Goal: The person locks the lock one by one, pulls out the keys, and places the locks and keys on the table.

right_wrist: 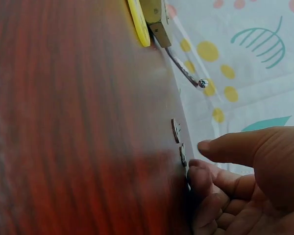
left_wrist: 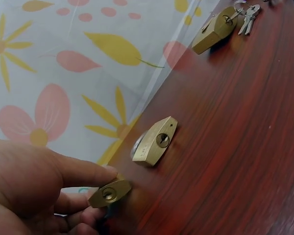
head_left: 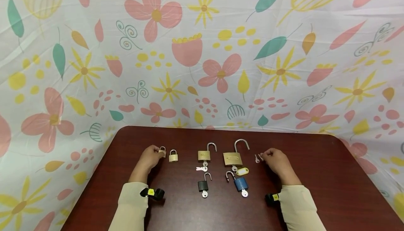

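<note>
My left hand [head_left: 150, 156] pinches a small brass padlock [left_wrist: 110, 194] at the table's far left; its shackle is closed and its keyhole faces the left wrist camera. Just right of it stands a second brass padlock [head_left: 173, 158], also closed, touched by neither hand. On the right, my right hand [head_left: 276, 160] is beside two small keys, one lying farther left [right_wrist: 176, 130] and the other key [right_wrist: 183, 154] close to the fingertips. A gap shows between thumb and forefinger in the right wrist view. Whether a fingertip touches the nearer key is hard to tell.
Between the hands lie a medium brass padlock [head_left: 203, 156], a large brass padlock [head_left: 232, 159], a black padlock [head_left: 203, 186] and a blue padlock [head_left: 241, 184], all with open shackles and keys. A yellow tag [head_left: 242, 171] lies by the large one. Patterned cloth [head_left: 202, 66] hangs behind the table.
</note>
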Demonstrator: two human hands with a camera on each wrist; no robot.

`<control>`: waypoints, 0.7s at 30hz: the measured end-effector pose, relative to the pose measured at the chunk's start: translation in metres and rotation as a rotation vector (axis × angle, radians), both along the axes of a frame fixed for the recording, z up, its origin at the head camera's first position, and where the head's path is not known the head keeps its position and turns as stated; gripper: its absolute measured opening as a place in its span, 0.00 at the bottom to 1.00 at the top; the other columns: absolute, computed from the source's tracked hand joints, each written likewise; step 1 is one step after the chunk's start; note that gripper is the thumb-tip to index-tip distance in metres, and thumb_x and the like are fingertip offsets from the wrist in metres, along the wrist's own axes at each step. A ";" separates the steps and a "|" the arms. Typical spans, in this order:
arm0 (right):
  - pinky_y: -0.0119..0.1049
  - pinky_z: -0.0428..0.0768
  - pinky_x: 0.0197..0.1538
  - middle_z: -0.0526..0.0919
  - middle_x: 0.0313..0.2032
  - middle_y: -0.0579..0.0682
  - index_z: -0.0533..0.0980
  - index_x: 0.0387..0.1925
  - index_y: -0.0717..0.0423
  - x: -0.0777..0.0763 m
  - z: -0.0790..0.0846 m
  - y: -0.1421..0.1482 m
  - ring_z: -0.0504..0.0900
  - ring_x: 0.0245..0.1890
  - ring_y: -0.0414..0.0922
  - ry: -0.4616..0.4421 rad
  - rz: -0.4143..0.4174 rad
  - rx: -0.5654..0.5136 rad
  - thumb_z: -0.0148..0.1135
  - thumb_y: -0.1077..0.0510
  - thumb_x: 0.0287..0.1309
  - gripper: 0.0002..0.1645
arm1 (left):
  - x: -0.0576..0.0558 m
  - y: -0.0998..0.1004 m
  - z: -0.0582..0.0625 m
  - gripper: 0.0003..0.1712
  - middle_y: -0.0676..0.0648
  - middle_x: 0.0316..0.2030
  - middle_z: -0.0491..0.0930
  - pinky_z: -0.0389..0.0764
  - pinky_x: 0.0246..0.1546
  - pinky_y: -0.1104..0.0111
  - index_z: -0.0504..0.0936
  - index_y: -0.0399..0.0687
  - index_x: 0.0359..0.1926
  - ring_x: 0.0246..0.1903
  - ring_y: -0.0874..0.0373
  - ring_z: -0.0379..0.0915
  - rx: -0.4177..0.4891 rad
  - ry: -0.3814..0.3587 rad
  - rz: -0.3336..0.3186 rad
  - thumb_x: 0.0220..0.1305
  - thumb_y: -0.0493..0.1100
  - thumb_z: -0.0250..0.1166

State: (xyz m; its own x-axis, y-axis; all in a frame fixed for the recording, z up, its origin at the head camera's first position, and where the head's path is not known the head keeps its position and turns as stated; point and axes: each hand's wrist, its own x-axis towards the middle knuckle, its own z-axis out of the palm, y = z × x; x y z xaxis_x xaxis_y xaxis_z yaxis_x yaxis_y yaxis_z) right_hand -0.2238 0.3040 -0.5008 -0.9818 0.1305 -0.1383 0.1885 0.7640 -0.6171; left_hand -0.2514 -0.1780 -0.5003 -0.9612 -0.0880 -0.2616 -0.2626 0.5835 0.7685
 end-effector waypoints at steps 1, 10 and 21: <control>0.37 0.73 0.35 0.82 0.33 0.57 0.78 0.42 0.64 0.000 0.001 -0.001 0.78 0.33 0.49 0.004 -0.003 -0.002 0.56 0.49 0.70 0.20 | 0.000 -0.001 0.000 0.20 0.36 0.47 0.76 0.74 0.39 0.60 0.74 0.33 0.53 0.41 0.47 0.71 0.009 -0.005 -0.005 0.71 0.46 0.61; 0.38 0.75 0.35 0.83 0.40 0.60 0.76 0.50 0.63 0.004 0.014 -0.019 0.79 0.33 0.48 0.184 0.016 -0.022 0.56 0.49 0.73 0.20 | 0.000 -0.004 0.002 0.21 0.35 0.51 0.75 0.74 0.40 0.59 0.74 0.34 0.55 0.43 0.47 0.72 0.008 -0.019 -0.051 0.72 0.47 0.61; 0.43 0.81 0.41 0.79 0.47 0.61 0.75 0.59 0.64 0.005 0.017 -0.055 0.82 0.43 0.52 0.222 0.201 -0.035 0.62 0.54 0.69 0.23 | -0.001 -0.009 -0.001 0.23 0.38 0.45 0.74 0.71 0.34 0.64 0.73 0.33 0.56 0.36 0.51 0.68 -0.011 -0.006 -0.087 0.72 0.48 0.61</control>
